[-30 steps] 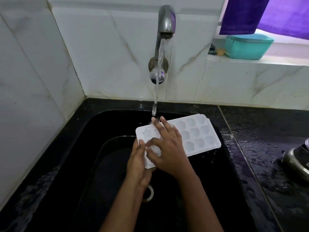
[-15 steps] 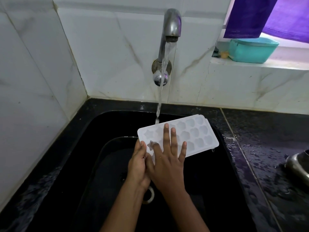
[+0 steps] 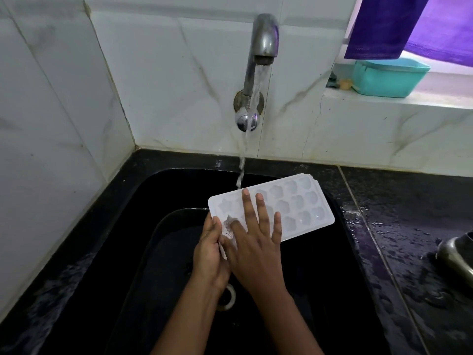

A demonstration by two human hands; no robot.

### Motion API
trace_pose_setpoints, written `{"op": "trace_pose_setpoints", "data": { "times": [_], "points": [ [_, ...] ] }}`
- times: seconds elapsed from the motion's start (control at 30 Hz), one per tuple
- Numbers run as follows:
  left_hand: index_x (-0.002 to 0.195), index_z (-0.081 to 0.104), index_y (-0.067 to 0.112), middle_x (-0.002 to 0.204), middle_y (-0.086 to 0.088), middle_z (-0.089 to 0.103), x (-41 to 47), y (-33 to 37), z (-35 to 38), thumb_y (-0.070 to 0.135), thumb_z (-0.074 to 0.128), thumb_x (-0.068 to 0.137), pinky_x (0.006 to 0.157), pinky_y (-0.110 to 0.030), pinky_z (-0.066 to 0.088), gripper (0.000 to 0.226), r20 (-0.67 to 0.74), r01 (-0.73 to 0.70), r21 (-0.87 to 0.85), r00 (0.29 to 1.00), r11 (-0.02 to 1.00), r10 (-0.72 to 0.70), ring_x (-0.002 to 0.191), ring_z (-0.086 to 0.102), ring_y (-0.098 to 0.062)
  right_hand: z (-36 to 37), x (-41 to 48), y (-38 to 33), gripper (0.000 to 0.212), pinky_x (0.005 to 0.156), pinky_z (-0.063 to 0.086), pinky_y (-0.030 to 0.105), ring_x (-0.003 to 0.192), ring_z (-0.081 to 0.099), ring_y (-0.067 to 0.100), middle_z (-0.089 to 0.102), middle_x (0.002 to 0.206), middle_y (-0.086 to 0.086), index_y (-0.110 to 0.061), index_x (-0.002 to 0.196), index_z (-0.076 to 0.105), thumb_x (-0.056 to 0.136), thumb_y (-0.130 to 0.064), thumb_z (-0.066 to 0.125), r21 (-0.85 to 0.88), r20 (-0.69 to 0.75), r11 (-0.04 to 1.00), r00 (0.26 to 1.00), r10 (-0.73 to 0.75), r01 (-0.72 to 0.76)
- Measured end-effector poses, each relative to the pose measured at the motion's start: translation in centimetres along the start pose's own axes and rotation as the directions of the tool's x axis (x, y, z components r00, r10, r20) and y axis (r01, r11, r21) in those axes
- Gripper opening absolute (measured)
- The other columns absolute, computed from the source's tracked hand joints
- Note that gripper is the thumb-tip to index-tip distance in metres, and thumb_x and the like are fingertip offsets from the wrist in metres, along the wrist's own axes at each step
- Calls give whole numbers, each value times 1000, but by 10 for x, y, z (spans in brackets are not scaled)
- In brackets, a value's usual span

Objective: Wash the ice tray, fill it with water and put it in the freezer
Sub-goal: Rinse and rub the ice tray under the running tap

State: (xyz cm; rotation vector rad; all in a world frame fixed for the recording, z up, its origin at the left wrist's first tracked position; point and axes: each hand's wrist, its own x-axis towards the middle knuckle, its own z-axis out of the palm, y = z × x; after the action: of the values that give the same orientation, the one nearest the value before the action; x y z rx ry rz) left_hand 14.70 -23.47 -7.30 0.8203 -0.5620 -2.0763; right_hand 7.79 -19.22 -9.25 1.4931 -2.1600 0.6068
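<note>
Ice tray (image 3: 294, 206) over the sink (image 3: 153, 190), tilted, below the tap (image 3: 263, 39) on the back wall; water stream (image 3: 242, 162) meets its far edge. Left grip (image 3: 208, 252) holds the tray's near-left end; right grip (image 3: 256, 239) lies flat on top, beside it. Worktop (image 3: 409, 213) right of sink, vessel (image 3: 458, 254) on it. Tub (image 3: 389, 76) on ledge (image 3: 409, 101) behind, right of tap

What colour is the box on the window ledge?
Teal, lid included; the box shows in the head view, upper right.
</note>
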Motion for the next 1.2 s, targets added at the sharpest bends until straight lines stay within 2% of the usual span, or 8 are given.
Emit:
{"op": "trace_pose_setpoints", "data": {
  "times": [0.2,0.4,0.57,0.7,0.83,0.93,1.03,1.2],
  "points": [
    [124,61,19,113,-7,72,-3,1,4,22,38,104,90,-40,52,31,4,-7,9,1000,1000,7,103,69,-23,0,-4,-8,33,111,10,57,146,13,27,20,158,10,-32,103,64,88,-51,41,-25,1,996,996,90,-90],
    [121,62,20,113,-6,72,-4,1,3,19,36,104,87,-37,53,31,8,-35,45,999,998,34,101,70,-21,-3,0,2,32,111,12,56,145,17,27,27,155,8,-31,90,66,87,-53,43,45,-35,999,999,13,-12],
    [122,62,20,113,-7,72,-4,1,4,22,38,104,92,-40,52,30,0,-9,47,1000,999,9,102,70,-22,-1,-4,-9,35,111,10,57,146,13,27,20,158,9,-30,101,65,88,-51,39,7,-4,996,996,91,-91],
    [123,62,19,115,-6,71,-5,2,3,21,38,104,96,-41,50,31,0,-39,44,999,998,39,106,68,-22,-2,-1,-6,36,111,15,55,146,16,26,25,156,7,-27,97,68,90,-48,39,47,-37,999,999,12,-10],
    [120,62,20,110,-6,73,-5,3,2,22,38,104,82,-37,57,29,-10,-28,17,1000,999,28,98,71,-21,-4,-3,-7,30,112,12,56,146,17,27,25,156,8,-31,90,65,86,-53,45,37,-42,996,996,79,-77],
    [122,62,19,108,-5,74,-4,2,2,22,40,103,89,-38,53,29,-14,-18,40,1000,999,18,97,71,-20,0,-5,-13,35,111,10,55,147,10,26,19,158,10,-27,102,65,87,-47,41,51,3,995,996,86,-86],
    [124,61,17,115,-8,71,-4,1,1,20,38,104,97,-43,49,31,-3,-27,30,1000,999,27,105,68,-24,1,-3,-6,31,112,12,53,147,11,25,21,158,7,-27,98,65,87,-47,45,100,-4,995,1000,27,-26],
    [123,61,17,114,-10,71,-6,0,2,22,37,104,91,-41,52,31,8,-3,4,1000,1000,3,103,69,-25,-2,-5,-6,31,111,10,57,147,12,26,21,158,9,-30,95,63,83,-52,46,72,5,992,995,100,-100]
  ]
}}
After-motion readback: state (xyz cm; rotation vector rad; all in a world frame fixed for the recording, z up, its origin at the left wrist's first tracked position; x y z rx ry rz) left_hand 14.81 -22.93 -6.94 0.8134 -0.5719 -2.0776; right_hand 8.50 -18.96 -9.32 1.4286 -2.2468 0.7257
